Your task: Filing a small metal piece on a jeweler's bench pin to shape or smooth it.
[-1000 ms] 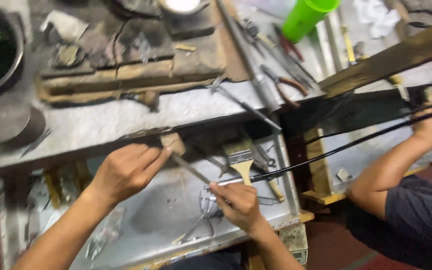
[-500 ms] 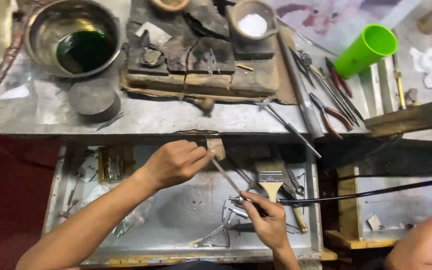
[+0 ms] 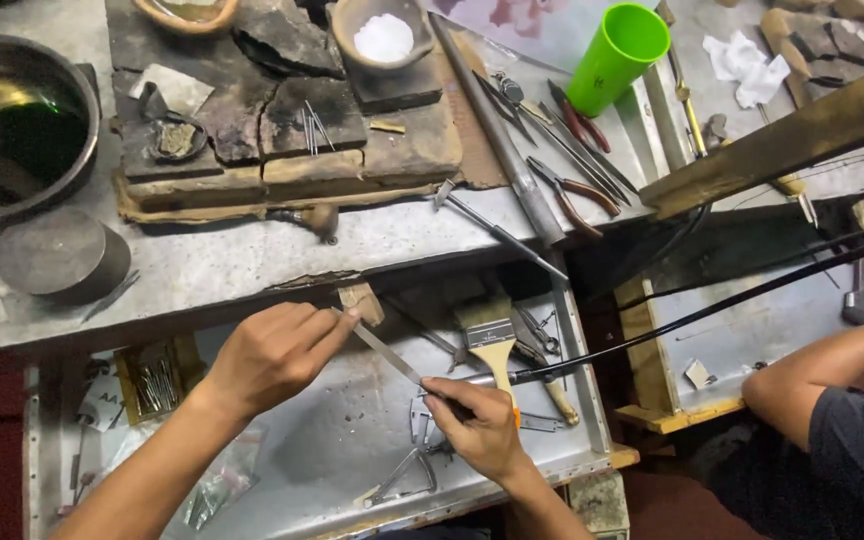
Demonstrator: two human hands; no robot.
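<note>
A steel bowl [image 3: 22,125] of green liquid is sitting far left of the file, on the desk [image 3: 252,260], with a grey metal block [image 3: 60,257] just below it and a charred soldering board [image 3: 282,120] further right. Nearer the file, the left hand [image 3: 272,355] is closing its fingertips over something pressed against a small wooden peg [image 3: 360,300] jutting from the desk edge; what it is pinching is too small to tell. The file [image 3: 387,355], a thin flat metal strip, is running slantwise from that peg down to the right hand [image 3: 477,425], which is clamping its lower end between thumb and fingers above an open metal drawer [image 3: 352,470]. The file is looking stiff, light and narrow, probably rough on its faces, so the lower end, where the hand is already gripping, seems the best hold. Just right of the file a flat paintbrush [image 3: 487,335] is lying in the drawer, and a black cable [image 3: 712,310] is crossing over it. Up on the desk, right of the file, pliers [image 3: 577,190] and a green cup [image 3: 617,55] are resting well apart from the hands. At the far right another person's arm [image 3: 822,365] is reaching in, clear of the file.
</note>
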